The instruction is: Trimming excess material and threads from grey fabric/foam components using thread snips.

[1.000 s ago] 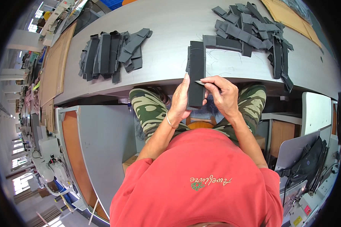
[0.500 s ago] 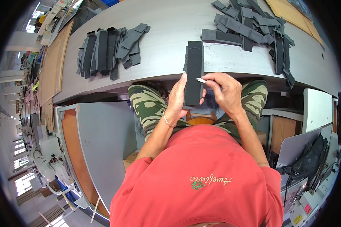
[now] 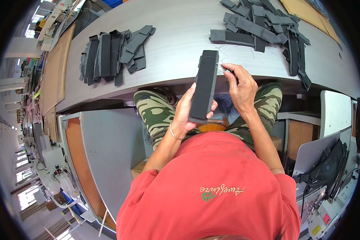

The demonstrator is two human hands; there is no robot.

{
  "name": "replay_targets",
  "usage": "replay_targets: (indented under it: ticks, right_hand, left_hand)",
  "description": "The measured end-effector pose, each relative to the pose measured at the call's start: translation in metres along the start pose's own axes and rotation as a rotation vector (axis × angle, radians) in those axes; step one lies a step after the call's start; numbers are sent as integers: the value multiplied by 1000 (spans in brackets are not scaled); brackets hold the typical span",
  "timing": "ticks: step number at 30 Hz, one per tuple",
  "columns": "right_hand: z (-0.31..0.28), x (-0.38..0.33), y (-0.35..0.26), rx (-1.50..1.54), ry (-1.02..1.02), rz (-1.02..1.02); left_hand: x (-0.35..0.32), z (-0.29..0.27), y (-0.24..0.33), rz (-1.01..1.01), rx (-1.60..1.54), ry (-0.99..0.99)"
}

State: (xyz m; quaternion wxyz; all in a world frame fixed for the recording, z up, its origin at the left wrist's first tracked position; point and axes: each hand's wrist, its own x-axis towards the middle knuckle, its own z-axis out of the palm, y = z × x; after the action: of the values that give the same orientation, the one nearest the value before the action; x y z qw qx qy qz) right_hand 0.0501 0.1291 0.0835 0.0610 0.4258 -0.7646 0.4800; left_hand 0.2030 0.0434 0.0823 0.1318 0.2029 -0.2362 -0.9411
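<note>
My left hand [image 3: 185,111] is closed round the lower part of a dark grey fabric strip [image 3: 204,86], thumb along its left edge and fingertips at its right edge. The strip looks layered and slants slightly, its far end over the table edge. Pinched in my right hand [image 3: 243,88] are small thread snips [image 3: 220,68], mostly hidden by the fingers. Their thin silver tips lie at the strip's upper right edge, where fine loose threads show; whether they touch it I cannot tell.
On the pale table [image 3: 176,48] lie a row of grey strips [image 3: 112,56] at left and a tangled heap of strips [image 3: 260,24] at far right. Cardboard sheets [image 3: 57,68] flank the table. A grey cabinet [image 3: 112,136] stands left of my legs; a black bag [image 3: 328,164] is at right.
The strip has come nearer to me and tilted, its far end to the right. My right hand has moved up along its right edge with the snips, whose tips now appear apart.
</note>
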Motion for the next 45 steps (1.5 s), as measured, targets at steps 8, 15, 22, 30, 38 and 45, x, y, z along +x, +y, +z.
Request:
replay_targets:
  ticks: [8, 15, 22, 30, 38, 45]
  right_hand:
    - [-8, 1, -8, 127, -68, 147]
    - [-1, 1, -15, 62, -81, 57]
    - [1, 1, -10, -87, -63, -112]
    - [-5, 6, -9, 55, -82, 130]
    - [-2, 8, -9, 13, -76, 49]
    - [-7, 14, 13, 107, -60, 304]
  left_hand:
    - [-2, -2, 0, 26, 198, -41]
    - [-2, 2, -4, 79, 354, -55]
    - [-3, 0, -6, 54, 360, -63]
    - [-5, -6, -8, 58, 416, -61]
    - [-4, -3, -7, 51, 509, -60]
    - [-10, -6, -6, -50, 319, -8]
